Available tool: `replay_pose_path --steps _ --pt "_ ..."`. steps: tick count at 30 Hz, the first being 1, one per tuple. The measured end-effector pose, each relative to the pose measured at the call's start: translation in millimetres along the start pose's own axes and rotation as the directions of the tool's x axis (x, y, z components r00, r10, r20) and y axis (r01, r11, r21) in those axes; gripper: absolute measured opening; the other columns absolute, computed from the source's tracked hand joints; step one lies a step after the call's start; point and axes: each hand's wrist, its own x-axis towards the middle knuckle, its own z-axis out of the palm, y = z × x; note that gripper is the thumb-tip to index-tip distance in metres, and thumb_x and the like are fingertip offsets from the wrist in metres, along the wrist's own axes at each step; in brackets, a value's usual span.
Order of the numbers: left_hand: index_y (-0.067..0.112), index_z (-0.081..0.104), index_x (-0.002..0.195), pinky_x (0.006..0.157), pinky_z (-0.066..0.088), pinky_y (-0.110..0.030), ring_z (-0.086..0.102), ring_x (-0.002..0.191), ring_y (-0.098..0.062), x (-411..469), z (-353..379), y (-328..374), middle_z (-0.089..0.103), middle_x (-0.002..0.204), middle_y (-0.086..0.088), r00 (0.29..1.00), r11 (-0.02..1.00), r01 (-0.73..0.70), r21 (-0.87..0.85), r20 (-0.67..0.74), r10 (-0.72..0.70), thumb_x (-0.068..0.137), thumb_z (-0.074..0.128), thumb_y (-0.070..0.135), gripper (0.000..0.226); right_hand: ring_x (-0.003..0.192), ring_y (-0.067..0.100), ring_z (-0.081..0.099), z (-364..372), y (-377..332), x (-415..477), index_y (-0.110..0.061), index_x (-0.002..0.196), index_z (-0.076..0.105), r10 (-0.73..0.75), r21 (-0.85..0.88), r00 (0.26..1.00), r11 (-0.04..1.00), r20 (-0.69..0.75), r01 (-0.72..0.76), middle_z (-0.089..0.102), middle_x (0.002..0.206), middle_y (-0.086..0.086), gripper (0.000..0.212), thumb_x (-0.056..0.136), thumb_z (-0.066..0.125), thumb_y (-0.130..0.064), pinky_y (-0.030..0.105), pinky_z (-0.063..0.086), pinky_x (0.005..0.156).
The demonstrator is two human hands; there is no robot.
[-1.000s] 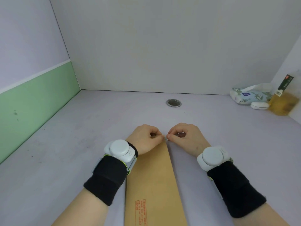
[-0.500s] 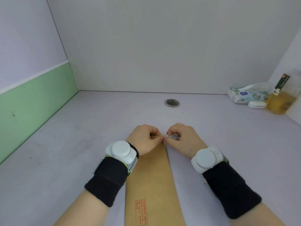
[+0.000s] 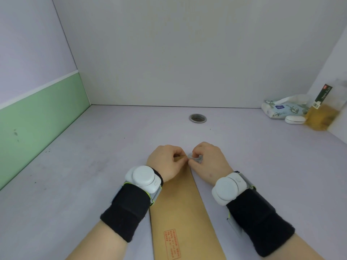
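Head: L hand (image 3: 165, 163) pinches envelope (image 3: 180, 205), R hand (image 3: 209, 161) grips clear piece (image 3: 196, 158).

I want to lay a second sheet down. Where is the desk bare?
Bare: the wide stretch from the green panel to the envelope, and right of the right hand. Crowded: far right corner, with tissue pack, white case and bag.

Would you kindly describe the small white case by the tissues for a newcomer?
Go to the far right corner of the desk, where a floral tissue pack lies. The white case sits before it, left of a yellowish bag; it alone is plain and oval.
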Motion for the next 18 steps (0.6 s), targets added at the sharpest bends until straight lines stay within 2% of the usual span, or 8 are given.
replay_pose_path --steps 3,6,9,11,13,15,18 --pt "0.024 0.072 0.088 0.076 0.053 -0.032 0.065 0.083 -0.017 1.5 1.8 0.9 0.073 0.086 0.002 1.000 0.999 -0.008 0.043 -0.025 0.009 0.088 0.055 0.032 0.019 0.093 0.025 0.055 4.4 0.2 0.3 -0.009 0.073 0.062 0.019 -0.027 0.999 0.999 -0.030 -0.020 0.062 0.100 0.007 0.015 0.081 0.060 -0.022 0.033 0.045 0.080" --pt "0.024 0.072 0.089 0.076 0.053 -0.032 0.065 0.085 -0.019 0.7 3.6 1.5 0.074 0.087 0.002 0.999 0.996 -0.022 0.083 -0.042 0.026 0.088 0.054 0.033 0.020 0.091 0.025 0.053 5.7 0.2 -0.1 -0.015 0.068 0.051 0.031 -0.036 0.998 0.999 -0.056 -0.033 0.061 0.098 0.007 0.016 0.081 0.059 -0.021 0.029 0.039 0.074" --pt "0.024 0.072 0.092 0.076 0.052 -0.032 0.066 0.086 -0.021 0.8 2.9 2.1 0.074 0.088 0.001 0.997 0.992 -0.021 0.121 -0.069 0.029 0.089 0.054 0.033 0.021 0.088 0.023 0.049 9.7 -3.5 -2.5 -0.014 0.067 0.047 0.032 -0.053 0.996 0.998 -0.078 -0.036 0.060 0.097 0.008 0.019 0.082 0.058 -0.020 0.027 0.034 0.072" --pt "0.024 0.072 0.092 0.075 0.052 -0.032 0.066 0.085 -0.021 -1.2 2.8 3.8 0.074 0.087 0.001 0.997 0.990 -0.021 0.141 -0.077 0.032 0.088 0.054 0.033 0.021 0.088 0.024 0.048 9.7 -3.6 -2.4 -0.012 0.068 0.049 0.039 -0.067 0.995 0.997 -0.089 -0.045 0.061 0.098 0.010 0.018 0.082 0.057 -0.019 0.029 0.035 0.071" --pt "0.024 0.073 0.088 0.077 0.053 -0.034 0.066 0.083 -0.020 -8.4 6.1 6.1 0.074 0.085 0.001 0.997 0.994 -0.043 0.098 -0.052 0.049 0.086 0.054 0.033 0.021 0.092 0.032 0.051 3.1 2.0 0.3 -0.005 0.071 0.056 0.091 -0.115 0.989 0.988 -0.120 -0.105 0.061 0.098 0.014 0.015 0.083 0.055 -0.015 0.036 0.039 0.073" --pt "0.025 0.073 0.088 0.080 0.052 -0.033 0.066 0.083 -0.018 -17.4 7.2 9.9 0.075 0.085 0.003 0.996 0.991 -0.087 0.101 -0.013 0.088 0.085 0.055 0.033 0.020 0.090 0.037 0.053 -4.8 12.9 4.9 -0.003 0.069 0.054 0.145 -0.106 0.973 0.980 -0.177 -0.166 0.061 0.094 0.017 0.017 0.082 0.054 -0.013 0.037 0.041 0.074" --pt "0.024 0.072 0.090 0.085 0.052 -0.032 0.067 0.088 -0.015 -13.7 0.6 0.1 0.075 0.091 0.005 0.998 1.000 -0.022 0.018 -0.053 0.023 0.088 0.054 0.031 0.019 0.089 0.035 0.056 -5.3 17.1 6.1 0.002 0.074 0.059 0.166 -0.062 0.970 0.982 -0.176 -0.179 0.065 0.094 0.015 0.020 0.083 0.056 -0.015 0.039 0.046 0.077"
